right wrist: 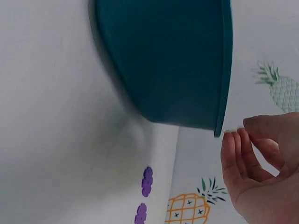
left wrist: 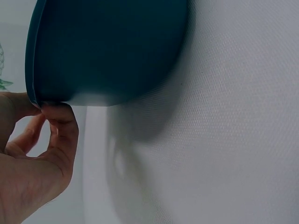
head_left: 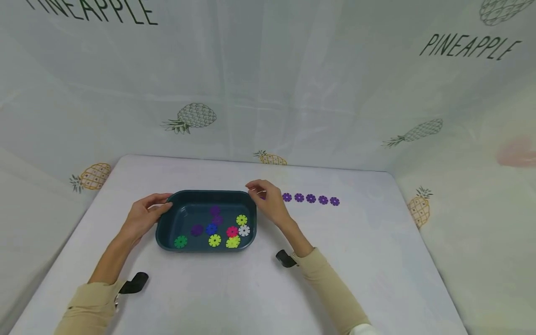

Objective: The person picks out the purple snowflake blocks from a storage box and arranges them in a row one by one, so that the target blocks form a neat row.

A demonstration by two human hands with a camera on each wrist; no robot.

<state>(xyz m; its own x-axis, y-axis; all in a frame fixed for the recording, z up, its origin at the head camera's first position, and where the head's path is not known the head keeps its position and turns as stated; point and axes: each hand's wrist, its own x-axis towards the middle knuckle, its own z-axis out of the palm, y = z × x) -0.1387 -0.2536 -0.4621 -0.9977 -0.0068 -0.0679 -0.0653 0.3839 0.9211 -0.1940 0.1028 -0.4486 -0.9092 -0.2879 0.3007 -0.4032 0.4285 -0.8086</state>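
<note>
A dark teal tray [head_left: 167, 232] stands on the white table with several notched, flower-shaped discs in it: a green disc [head_left: 181, 241], a blue disc [head_left: 211, 229], a pink disc [head_left: 232, 231], a white disc [head_left: 244, 231], plus yellow and purple ones. My left hand [head_left: 144, 216] pinches the tray's rim at its left end; thumb and fingers meet on it in the left wrist view. Just off the tray's far right corner is my right hand [head_left: 270, 202], its fingers bent toward the thumb. Nothing shows between those fingertips in the right wrist view.
A row of purple discs [head_left: 311, 198] runs rightward from my right hand, which partly covers its left end. Behind the table's back edge hangs a pale curtain [head_left: 268, 83] printed with pineapples. Black wrist devices [head_left: 135, 283] sit by both sleeves.
</note>
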